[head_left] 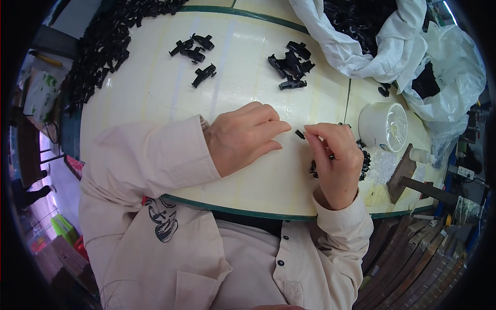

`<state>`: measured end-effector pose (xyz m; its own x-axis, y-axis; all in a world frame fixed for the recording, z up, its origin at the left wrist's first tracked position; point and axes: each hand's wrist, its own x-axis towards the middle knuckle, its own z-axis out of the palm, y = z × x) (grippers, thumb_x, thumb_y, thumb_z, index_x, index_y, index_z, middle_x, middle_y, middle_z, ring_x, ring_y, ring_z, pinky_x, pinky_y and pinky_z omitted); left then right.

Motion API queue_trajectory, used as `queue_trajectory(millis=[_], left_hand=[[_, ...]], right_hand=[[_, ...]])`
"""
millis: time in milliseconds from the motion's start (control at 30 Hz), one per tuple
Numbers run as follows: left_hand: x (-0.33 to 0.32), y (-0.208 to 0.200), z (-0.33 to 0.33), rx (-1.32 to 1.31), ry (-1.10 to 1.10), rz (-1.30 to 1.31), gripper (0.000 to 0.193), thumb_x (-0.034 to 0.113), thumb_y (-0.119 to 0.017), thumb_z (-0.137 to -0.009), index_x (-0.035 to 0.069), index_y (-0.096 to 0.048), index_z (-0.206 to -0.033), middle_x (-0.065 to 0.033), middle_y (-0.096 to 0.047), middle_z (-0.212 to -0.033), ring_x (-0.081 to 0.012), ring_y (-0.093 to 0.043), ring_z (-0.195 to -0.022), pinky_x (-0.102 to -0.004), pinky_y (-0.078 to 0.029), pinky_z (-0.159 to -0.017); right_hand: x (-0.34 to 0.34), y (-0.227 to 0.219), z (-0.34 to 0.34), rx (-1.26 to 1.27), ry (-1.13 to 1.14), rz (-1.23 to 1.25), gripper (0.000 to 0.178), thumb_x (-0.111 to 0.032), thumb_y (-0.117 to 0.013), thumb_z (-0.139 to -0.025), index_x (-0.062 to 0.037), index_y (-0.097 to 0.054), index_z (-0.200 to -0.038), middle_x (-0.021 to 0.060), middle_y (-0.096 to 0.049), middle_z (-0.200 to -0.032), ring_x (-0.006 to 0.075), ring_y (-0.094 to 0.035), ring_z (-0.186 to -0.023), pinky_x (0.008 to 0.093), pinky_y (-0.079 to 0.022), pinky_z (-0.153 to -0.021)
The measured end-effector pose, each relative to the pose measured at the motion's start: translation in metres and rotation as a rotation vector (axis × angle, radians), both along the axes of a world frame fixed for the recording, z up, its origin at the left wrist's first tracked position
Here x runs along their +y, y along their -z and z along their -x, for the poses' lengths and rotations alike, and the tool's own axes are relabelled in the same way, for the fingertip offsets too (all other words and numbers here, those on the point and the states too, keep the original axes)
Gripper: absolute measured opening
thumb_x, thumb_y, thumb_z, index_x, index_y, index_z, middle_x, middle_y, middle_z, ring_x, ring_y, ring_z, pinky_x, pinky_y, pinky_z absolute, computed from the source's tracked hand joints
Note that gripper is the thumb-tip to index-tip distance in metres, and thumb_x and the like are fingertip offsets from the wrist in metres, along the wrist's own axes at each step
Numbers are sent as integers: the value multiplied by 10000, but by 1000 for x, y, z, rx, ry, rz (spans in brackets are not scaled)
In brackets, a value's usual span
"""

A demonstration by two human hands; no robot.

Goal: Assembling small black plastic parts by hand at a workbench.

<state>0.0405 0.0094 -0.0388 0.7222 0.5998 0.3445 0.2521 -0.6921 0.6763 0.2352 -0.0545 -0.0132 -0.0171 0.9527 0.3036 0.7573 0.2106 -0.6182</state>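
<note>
My right hand (338, 160) is closed in a pinch, thumb and forefinger together. A small black plastic piece (299, 134) sticks out at its fingertips. Left of it, my left hand (248, 135) is held over the table with thumb and forefinger apart and nothing visible between them. Under and beside my right hand lies a pile of small black parts (366, 164), partly hidden by the hand. Farther off are two loose groups of black plastic fittings, one at the left (192, 51) and one nearer the middle (293, 66).
A large heap of black parts (103, 51) covers the far left of the table (248, 191). White sacks (356, 64) with black parts stand at the far right. At the right are a white tub (382, 126), clear small pieces (381, 166) and a brown metal stand (403, 173).
</note>
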Motion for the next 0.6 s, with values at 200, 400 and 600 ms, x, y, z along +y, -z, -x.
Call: queue_trajectory(millis=[200, 400, 600], left_hand=[[5, 3, -10, -26, -8, 53, 380, 122, -759, -706, 33, -630, -1052, -106, -594, -903, -269, -577, -825, -340, -485, -690], [12, 3, -27, 2, -31, 33, 276, 119, -744, -723, 33, -643, -965, -92, -600, -894, -255, -582, -831, -331, -486, -692], [17, 5, -32, -5, -24, 71, 116, 69, -691, -776, 26, -632, -866, -84, -623, -846, -232, -605, -770, -312, -492, -657]], right_hand=[[4, -2, -12, 46, 98, 49, 134, 2, -690, -763, -43, -670, -888, 67, -623, -718, 160, -519, -562, 273, -411, -495], [7, -2, -14, 11, 179, -27, 130, -2, -693, -761, -43, -671, -883, 64, -613, -698, 160, -504, -547, 273, -406, -495], [3, 1, -17, 34, 146, -23, 145, -5, -691, -761, -38, -666, -900, 74, -628, -731, 180, -528, -557, 288, -423, -509]])
